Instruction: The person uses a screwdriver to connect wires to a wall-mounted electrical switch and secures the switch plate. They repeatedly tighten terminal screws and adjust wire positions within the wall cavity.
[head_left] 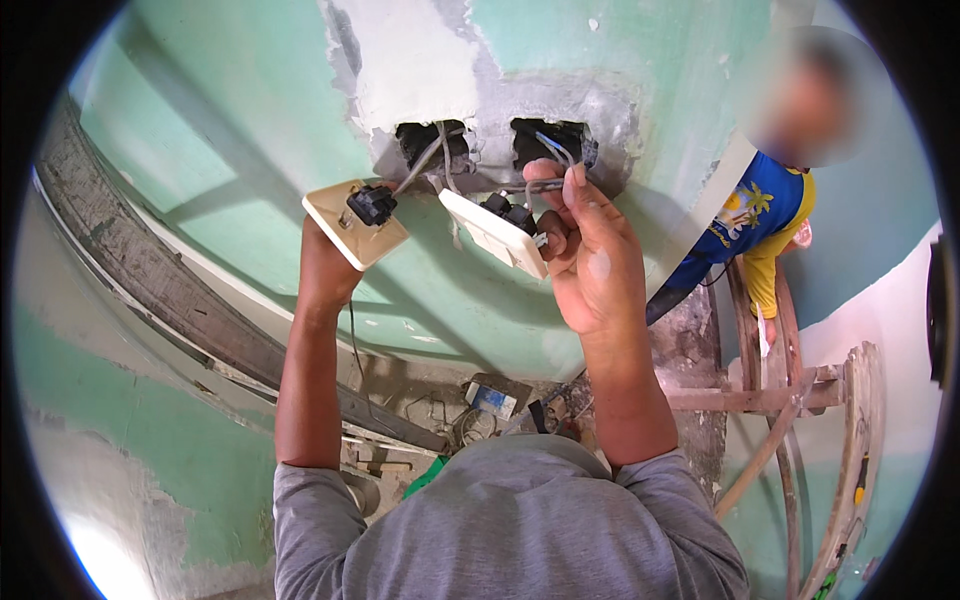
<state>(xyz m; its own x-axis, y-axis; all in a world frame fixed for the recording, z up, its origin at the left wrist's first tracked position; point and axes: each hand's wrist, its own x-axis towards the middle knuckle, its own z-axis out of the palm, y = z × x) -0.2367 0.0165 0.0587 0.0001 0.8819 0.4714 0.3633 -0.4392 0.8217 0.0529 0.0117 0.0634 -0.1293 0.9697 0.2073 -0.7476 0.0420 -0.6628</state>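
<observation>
Right hand (590,255) pinches the wires (548,183) by the white switch plate (495,233); our left hand (325,265), closed, props the beige plate (352,222) clear.

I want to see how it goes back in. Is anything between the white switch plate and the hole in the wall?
Yes. Loose wires hang out of the right hole, and the right hand pinches them just in front of it, above the white switch plate.

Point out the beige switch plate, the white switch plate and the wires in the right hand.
beige switch plate (340,222): head view, on its bare back face.
white switch plate (490,232): head view, on its flat middle.
wires (548,185): head view, on the stretch above the right hand's fingers.
</observation>
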